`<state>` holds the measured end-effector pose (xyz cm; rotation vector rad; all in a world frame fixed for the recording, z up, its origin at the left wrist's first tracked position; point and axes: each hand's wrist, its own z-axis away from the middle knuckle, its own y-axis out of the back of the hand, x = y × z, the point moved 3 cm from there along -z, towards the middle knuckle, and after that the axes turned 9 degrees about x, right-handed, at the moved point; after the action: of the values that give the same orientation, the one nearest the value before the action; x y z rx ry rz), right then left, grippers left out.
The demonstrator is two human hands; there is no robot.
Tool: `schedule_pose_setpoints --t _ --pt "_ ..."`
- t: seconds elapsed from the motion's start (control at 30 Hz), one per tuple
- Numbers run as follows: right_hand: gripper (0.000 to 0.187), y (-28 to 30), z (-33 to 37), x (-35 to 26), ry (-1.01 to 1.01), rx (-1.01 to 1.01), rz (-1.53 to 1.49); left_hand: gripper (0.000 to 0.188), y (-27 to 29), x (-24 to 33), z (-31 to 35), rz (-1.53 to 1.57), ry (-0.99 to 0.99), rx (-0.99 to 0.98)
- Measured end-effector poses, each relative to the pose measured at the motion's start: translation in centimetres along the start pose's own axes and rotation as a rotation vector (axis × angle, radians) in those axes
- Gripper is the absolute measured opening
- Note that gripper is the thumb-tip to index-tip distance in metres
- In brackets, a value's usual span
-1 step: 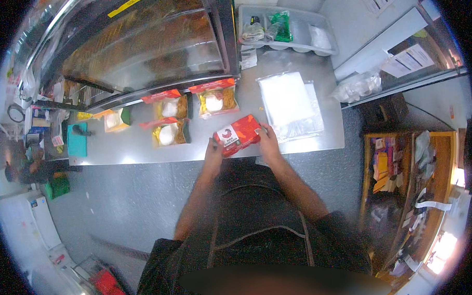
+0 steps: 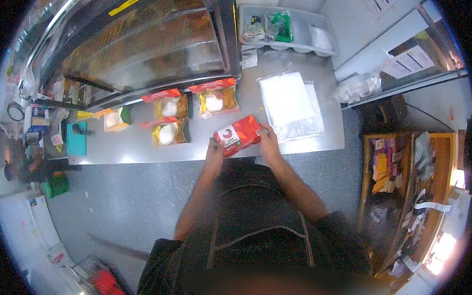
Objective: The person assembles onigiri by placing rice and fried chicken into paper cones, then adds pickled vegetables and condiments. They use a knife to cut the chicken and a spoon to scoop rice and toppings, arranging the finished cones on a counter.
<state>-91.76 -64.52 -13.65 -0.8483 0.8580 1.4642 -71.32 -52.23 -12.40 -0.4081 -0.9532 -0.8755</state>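
A closed red food box [image 2: 237,136] with a white printed panel is held level at the front edge of the steel counter [image 2: 194,150]. My left hand [image 2: 214,153] grips its left end, and my right hand [image 2: 268,142] grips its right end. Just beyond lies an open red meal box [image 2: 215,101], where a white round portion, yellow pieces and brown food show. Left of it are two similar open boxes, one farther back [image 2: 170,109] and one nearer [image 2: 169,135]. Another open box [image 2: 115,120] lies farther left.
White sheets in clear plastic [image 2: 289,100] lie right of the boxes. A glass-fronted cabinet [image 2: 151,45] stands behind them. At the back sits a plastic tray [image 2: 302,46] with bags. A teal item [image 2: 77,139] is at the counter's left end; wooden shelves [image 2: 410,138] stand right.
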Motion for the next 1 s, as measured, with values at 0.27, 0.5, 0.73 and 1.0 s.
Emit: schedule_pose_setpoints --t 0.27,0.5,0.73,1.0 --pt "0.060 0.4 0.0 1.5 0.283 -0.059 0.540 0.061 0.3 -4.2 -4.1 -0.717 -0.235 0.185" --pt "0.073 -2.6 2.1 -2.1 0.760 -0.193 0.867 0.057 -2.2 -1.8 -1.9 -0.307 -0.625 0.154" --pt "0.079 -3.0 3.5 -4.3 0.835 -0.204 1.042 0.058 -2.3 -3.9 -4.2 -0.259 -0.492 0.181" --pt "0.064 -6.2 0.8 -6.2 0.916 -0.280 1.095 0.054 -4.5 2.0 -3.5 -0.870 -0.881 0.206"
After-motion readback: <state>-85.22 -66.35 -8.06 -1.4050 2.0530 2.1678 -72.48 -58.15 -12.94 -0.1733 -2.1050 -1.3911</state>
